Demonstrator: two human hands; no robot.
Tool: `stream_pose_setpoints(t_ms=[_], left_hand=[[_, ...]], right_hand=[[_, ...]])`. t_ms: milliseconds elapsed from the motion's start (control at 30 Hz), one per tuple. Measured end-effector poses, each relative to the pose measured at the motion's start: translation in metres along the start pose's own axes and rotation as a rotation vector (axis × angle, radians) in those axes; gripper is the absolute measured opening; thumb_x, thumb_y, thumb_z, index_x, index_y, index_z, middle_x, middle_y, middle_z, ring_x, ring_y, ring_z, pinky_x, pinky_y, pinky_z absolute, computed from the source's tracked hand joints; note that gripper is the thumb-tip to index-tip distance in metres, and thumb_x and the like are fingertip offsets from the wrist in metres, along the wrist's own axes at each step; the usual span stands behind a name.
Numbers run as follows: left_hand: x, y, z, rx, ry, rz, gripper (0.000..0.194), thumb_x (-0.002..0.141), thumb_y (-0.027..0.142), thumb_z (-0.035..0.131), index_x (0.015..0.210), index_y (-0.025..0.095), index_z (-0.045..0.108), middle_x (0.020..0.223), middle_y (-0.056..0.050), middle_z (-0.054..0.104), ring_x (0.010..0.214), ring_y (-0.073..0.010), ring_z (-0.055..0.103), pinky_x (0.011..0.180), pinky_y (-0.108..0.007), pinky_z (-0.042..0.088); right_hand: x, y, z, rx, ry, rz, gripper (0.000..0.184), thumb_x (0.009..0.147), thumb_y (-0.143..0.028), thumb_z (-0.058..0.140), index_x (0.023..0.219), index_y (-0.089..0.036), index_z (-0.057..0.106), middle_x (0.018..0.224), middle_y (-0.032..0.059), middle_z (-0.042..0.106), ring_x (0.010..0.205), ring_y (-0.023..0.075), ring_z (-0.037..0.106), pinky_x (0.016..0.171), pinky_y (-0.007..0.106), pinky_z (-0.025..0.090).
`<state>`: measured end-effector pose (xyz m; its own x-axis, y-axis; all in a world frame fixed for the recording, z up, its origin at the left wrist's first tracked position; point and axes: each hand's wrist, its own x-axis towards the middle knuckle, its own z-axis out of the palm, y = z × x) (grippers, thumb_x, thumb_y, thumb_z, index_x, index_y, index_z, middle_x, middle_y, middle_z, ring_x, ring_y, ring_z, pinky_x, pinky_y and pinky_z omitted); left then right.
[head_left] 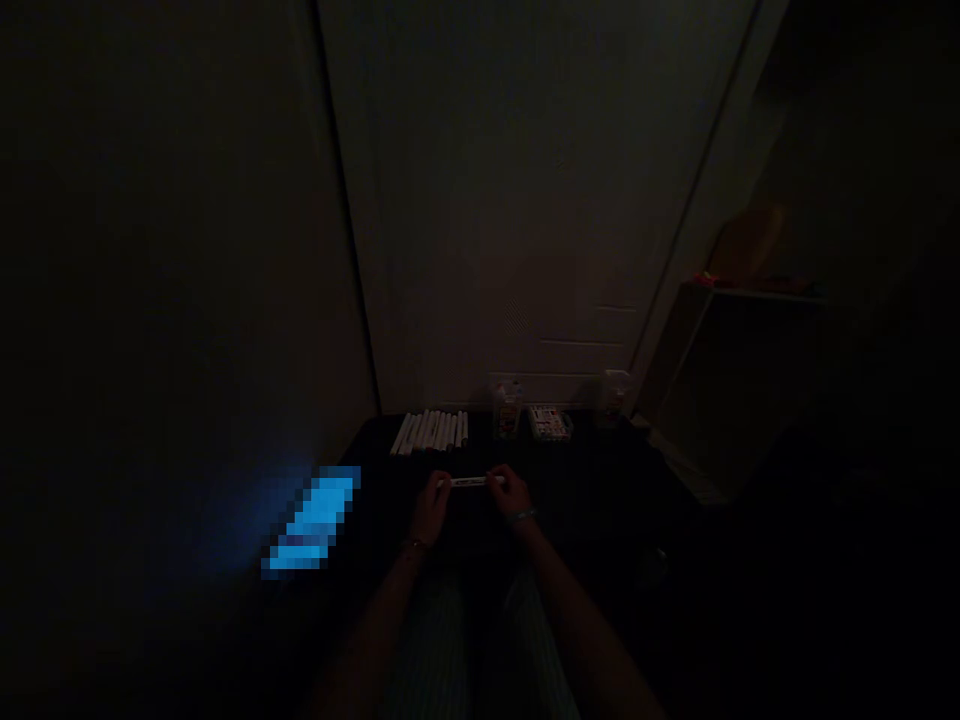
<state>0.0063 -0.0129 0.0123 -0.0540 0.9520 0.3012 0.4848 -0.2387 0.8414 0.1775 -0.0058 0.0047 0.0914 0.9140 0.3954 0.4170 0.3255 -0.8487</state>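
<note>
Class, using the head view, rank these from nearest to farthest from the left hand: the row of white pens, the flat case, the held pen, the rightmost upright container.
From the left hand:
1. Held pen: in its fingers, spanning to the right hand.
2. Row of white pens: just beyond.
3. Flat case: beyond, rightward.
4. Rightmost upright container: farthest right.

Striped trousers (pixel 437 640) are worn, with bracelets (pixel 523 515) on 2 wrists (pixel 423 534).

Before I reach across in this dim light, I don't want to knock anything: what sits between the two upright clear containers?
A low, pale case lies between the left container and the right container, as the head view shows.
</note>
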Motion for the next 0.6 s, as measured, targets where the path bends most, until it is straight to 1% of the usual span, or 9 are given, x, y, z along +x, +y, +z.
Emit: stream_pose_setpoints(t_ms=[67, 167, 267, 400, 467, 600], left_hand=[[-0.0003, 0.0008, -0.0005, -0.01, -0.002, 0.002, 0.03, 0.078, 0.044, 0.034, 0.089, 0.021, 0.051, 0.072, 0.001, 0.058, 0.068, -0.0139, 0.055, 0.065, -0.025, 0.041], [0.0012, 0.0016, -0.0008, -0.001, -0.001, -0.032, 0.032, 0.079, 0.044, 0.033, 0.091, 0.021, 0.051, 0.069, 0.001, 0.057, 0.064, -0.0138, 0.055, 0.062, -0.025, 0.041], [0.0046, 0.0008, -0.0002, 0.044, -0.016, -0.04, 0.033, 0.079, 0.045, 0.031, 0.093, 0.022, 0.05, 0.066, 0.001, 0.057, 0.06, -0.0138, 0.055, 0.059, -0.024, 0.04], [0.0074, -0.0015, 0.0012, 0.107, -0.016, -0.026, 0.031, 0.079, 0.043, 0.032, 0.092, 0.022, 0.05, 0.069, 0.0, 0.059, 0.062, -0.0144, 0.056, 0.058, -0.023, 0.04], [0.0073, -0.0025, 0.0014, 0.115, -0.023, 0.007, 0.03, 0.079, 0.043, 0.033, 0.093, 0.023, 0.05, 0.073, 0.001, 0.06, 0.065, -0.0142, 0.057, 0.06, -0.022, 0.04], [0.0075, -0.0056, 0.0011, 0.146, -0.041, 0.003, 0.031, 0.077, 0.045, 0.035, 0.091, 0.023, 0.052, 0.066, 0.003, 0.058, 0.061, -0.0134, 0.056, 0.057, -0.021, 0.04]], right_hand=[[-0.0012, -0.0028, -0.0009, 0.011, -0.003, 0.01, 0.026, 0.076, -0.043, 0.046, 0.083, -0.021, 0.058, 0.073, -0.0021, 0.059, 0.065, 0.0113, 0.053, 0.06, 0.019, 0.039], [-0.0019, -0.0042, -0.0011, 0.002, 0.002, 0.045, 0.025, 0.076, -0.043, 0.046, 0.082, -0.021, 0.058, 0.069, -0.0025, 0.059, 0.064, 0.0113, 0.053, 0.058, 0.019, 0.039], [-0.0006, -0.0023, 0.0, -0.023, -0.001, 0.06, 0.024, 0.078, -0.04, 0.044, 0.082, -0.021, 0.058, 0.068, -0.0026, 0.058, 0.063, 0.011, 0.053, 0.057, 0.018, 0.038], [0.0019, 0.0016, 0.0018, -0.058, 0.026, 0.066, 0.025, 0.082, -0.036, 0.037, 0.085, -0.022, 0.057, 0.069, -0.0025, 0.058, 0.062, 0.0107, 0.052, 0.057, 0.018, 0.038], [0.0025, 0.0029, 0.0023, -0.059, 0.04, 0.062, 0.025, 0.083, -0.036, 0.035, 0.085, -0.022, 0.057, 0.069, -0.0026, 0.058, 0.062, 0.0106, 0.052, 0.057, 0.018, 0.038], [0.0026, 0.003, 0.0021, -0.035, 0.05, 0.052, 0.024, 0.083, -0.035, 0.035, 0.086, -0.023, 0.056, 0.073, -0.0028, 0.058, 0.065, 0.0103, 0.052, 0.059, 0.018, 0.038]])
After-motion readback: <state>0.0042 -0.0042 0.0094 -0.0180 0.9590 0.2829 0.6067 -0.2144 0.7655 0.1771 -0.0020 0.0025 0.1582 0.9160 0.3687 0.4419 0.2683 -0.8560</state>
